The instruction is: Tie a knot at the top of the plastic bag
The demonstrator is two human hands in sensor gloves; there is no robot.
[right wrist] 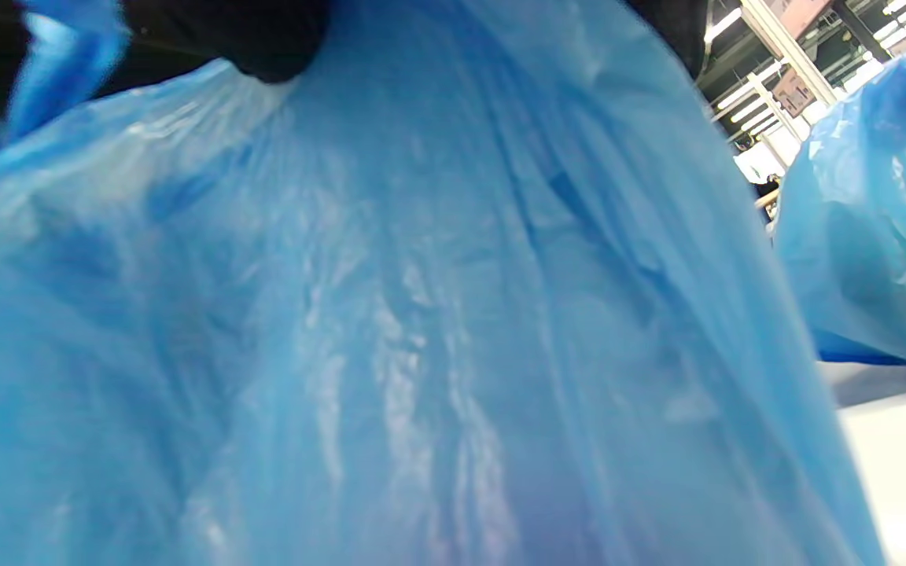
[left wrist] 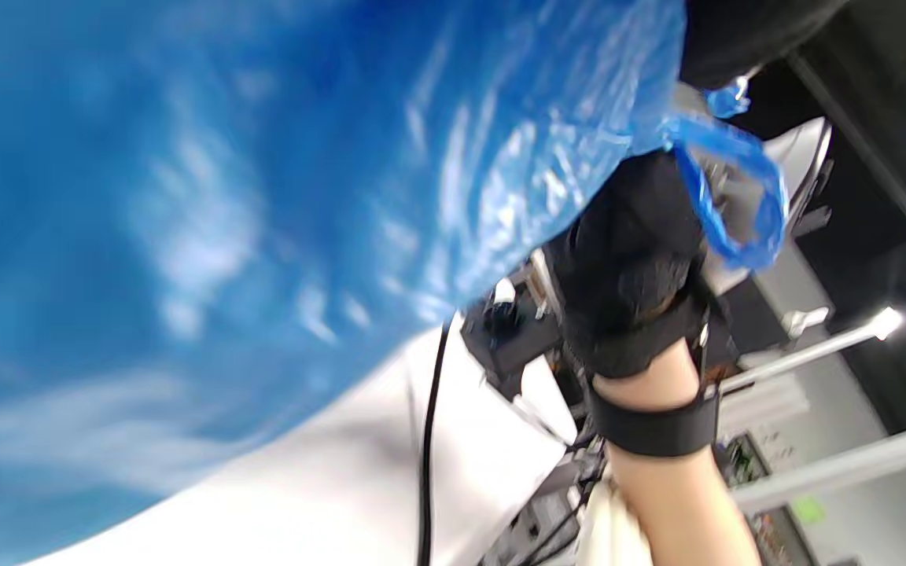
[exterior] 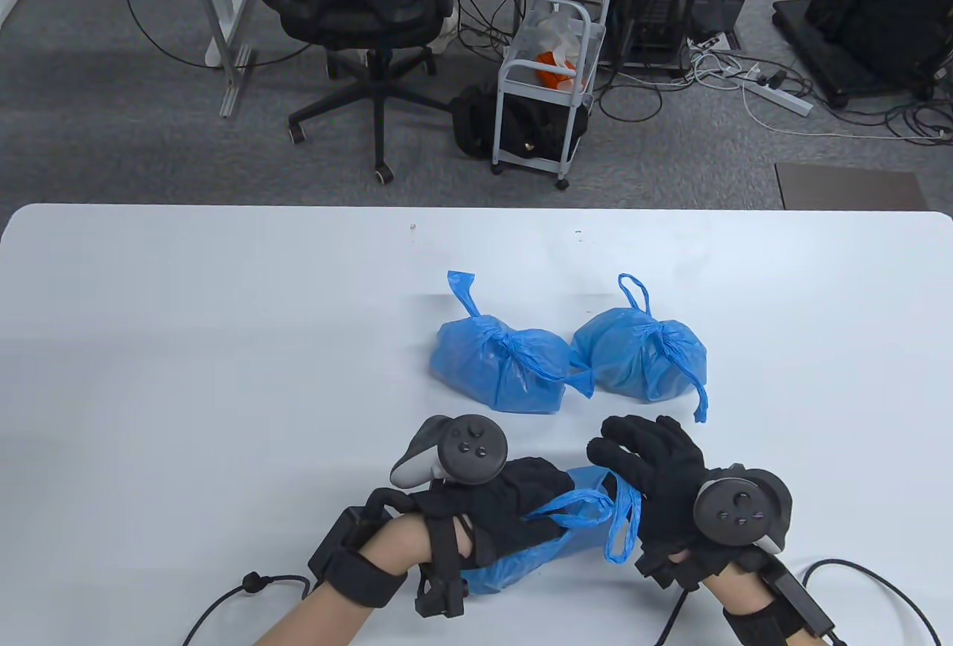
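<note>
Near the table's (exterior: 149, 289) front edge, the left hand (exterior: 514, 504) presses the thin, slippery blue bag (exterior: 521, 560) while the right hand (exterior: 655, 475), fingers spread, has a handle loop (exterior: 622, 519) draped over it; grip the handles, probably.

Blurred blue plastic bag (left wrist: 209, 196) fills the left and centre of the frame. At upper right one of its handle loops (left wrist: 736, 196) hangs against a black-gloved right hand (left wrist: 634, 267), wrist strapped. White counter (left wrist: 327, 503) shows along the bottom, a black cable (left wrist: 426, 440) running down it.
</note>
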